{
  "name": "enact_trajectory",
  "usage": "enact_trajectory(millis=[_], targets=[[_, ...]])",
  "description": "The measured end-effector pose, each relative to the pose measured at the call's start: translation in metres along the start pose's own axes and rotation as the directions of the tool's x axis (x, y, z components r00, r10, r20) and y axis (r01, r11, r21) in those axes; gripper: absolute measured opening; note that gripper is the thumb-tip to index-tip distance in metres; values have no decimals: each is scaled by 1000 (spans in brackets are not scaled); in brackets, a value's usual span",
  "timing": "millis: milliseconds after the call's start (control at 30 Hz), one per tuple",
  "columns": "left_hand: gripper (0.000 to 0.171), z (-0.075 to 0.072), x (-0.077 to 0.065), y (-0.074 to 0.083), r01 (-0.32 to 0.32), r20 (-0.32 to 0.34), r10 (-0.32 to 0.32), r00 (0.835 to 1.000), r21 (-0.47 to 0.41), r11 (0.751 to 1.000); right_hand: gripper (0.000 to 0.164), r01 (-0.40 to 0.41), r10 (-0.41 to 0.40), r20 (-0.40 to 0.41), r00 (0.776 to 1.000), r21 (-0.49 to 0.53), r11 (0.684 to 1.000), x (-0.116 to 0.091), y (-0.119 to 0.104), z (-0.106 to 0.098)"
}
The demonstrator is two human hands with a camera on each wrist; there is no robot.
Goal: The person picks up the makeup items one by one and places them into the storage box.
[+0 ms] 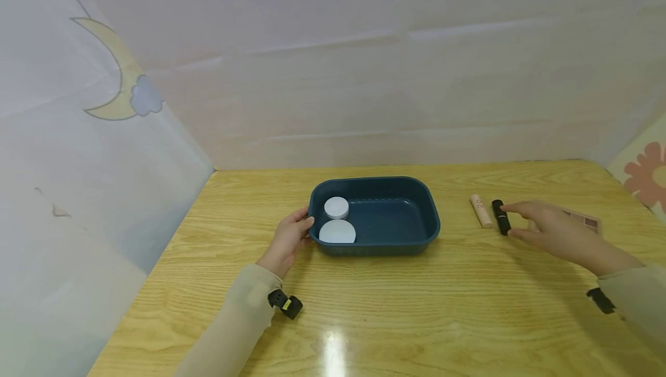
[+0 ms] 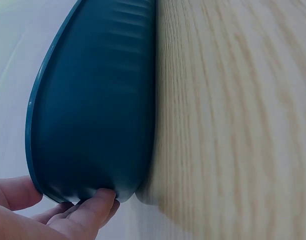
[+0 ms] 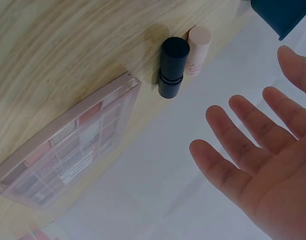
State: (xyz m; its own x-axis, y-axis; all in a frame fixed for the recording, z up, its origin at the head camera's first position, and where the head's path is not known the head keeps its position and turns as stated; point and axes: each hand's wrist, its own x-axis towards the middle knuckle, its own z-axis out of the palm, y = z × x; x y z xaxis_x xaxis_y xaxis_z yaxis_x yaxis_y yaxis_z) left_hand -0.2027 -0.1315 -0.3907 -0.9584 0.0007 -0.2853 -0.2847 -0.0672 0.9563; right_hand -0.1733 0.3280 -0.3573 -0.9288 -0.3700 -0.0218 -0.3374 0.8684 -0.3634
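Observation:
A dark blue plastic bin (image 1: 385, 248) stands on the table, its left end gripped by my left hand (image 1: 285, 241). In the left wrist view, the thumb is at the rim and the other fingers (image 2: 95, 210) lie against the outer wall. Two round white-lidded containers (image 1: 337, 231) sit in the bin's left part. To the right, my right hand (image 1: 559, 232) hovers by a black lipstick tube (image 1: 501, 217), thumb and fingers spread. The right wrist view shows these fingers (image 3: 232, 132) apart from the tube. A pale pink tube (image 3: 199, 47) lies beside the black one.
A pink eyeshadow palette (image 3: 73, 145) with a clear cover lies on the table, partly behind my right hand in the head view. The wooden table (image 1: 395, 313) meets a pale cloth backdrop (image 1: 364, 88) at the back and left.

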Motion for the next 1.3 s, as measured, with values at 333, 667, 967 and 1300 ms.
enact_trajectory(millis=[333,667,967,1300], targets=[[46,0,0,0,4,-3,-4,1000,6,1000,50,32,-32,-41,999,-3,999,-8,11,2],[46,1,-1,2,19,-10,-19,1000,0,1000,50,27,-25,-77,997,32,999,-12,27,8],[46,0,-1,-1,9,-3,-9,1000,8,1000,48,72,-75,-134,988,-23,997,-18,36,12],[46,-1,0,0,6,-3,-6,1000,6,1000,56,-109,114,-51,992,84,990,-23,39,8]])
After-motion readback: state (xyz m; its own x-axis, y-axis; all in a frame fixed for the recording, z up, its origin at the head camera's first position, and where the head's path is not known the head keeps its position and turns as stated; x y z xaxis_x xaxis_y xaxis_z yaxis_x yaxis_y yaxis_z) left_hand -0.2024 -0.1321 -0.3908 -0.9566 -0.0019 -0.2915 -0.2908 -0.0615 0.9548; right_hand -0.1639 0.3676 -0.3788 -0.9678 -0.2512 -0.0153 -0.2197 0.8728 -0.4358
